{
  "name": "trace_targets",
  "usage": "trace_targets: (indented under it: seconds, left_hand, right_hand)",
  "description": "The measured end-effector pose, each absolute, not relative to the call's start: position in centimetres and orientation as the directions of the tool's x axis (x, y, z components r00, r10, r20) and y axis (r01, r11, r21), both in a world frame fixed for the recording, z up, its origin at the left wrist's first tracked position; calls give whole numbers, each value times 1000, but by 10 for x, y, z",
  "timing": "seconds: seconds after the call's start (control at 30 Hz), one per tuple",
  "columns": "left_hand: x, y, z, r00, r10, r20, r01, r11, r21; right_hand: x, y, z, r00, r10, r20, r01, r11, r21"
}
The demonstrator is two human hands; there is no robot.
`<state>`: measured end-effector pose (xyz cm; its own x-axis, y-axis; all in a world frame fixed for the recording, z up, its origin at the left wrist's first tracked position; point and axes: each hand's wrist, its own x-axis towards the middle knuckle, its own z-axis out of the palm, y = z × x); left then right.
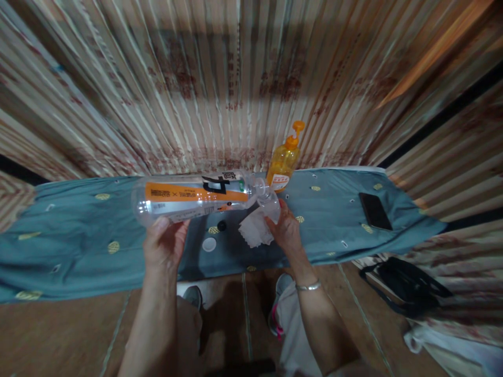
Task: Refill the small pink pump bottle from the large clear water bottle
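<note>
My left hand (164,238) is closed around the base end of a large clear plastic bottle (188,196) with an orange and silver label. The bottle lies almost level above the cloth, its neck pointing right. My right hand (286,226) grips a small clear plastic cup (271,204) at the bottle's mouth; whether the two touch I cannot tell. Beneath the cup is a crumpled white tissue (256,229). On the cloth below the bottle are a round white cap (209,244) and a small round black piece (222,225).
A yellow pump bottle (283,162) stands behind my right hand. A black phone (375,211) lies at the right of the teal cloth (326,241). Behind hangs a pleated curtain (212,104). A black bag (408,285) is low on the right, near the tiled floor (223,309).
</note>
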<state>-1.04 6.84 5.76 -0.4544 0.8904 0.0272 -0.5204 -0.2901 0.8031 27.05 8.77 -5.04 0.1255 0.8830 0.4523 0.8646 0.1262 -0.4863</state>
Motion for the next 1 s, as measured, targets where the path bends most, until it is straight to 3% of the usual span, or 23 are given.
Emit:
trace_targets:
  seconds: [0.53, 0.7, 1.0]
  left_hand:
    - [-8, 68, 61, -475, 880, 25, -529, -308, 791]
    - [-9, 68, 59, -455, 890, 40, -534, -308, 787]
    - [-9, 69, 58, -453, 889, 61, -524, -321, 789]
  right_hand:
    - [270, 88, -54, 120, 851, 510, 894, 131, -428]
    - [269, 88, -50, 135, 889, 438, 885, 90, -456]
    - [268, 87, -49, 150, 879, 453, 863, 107, -494]
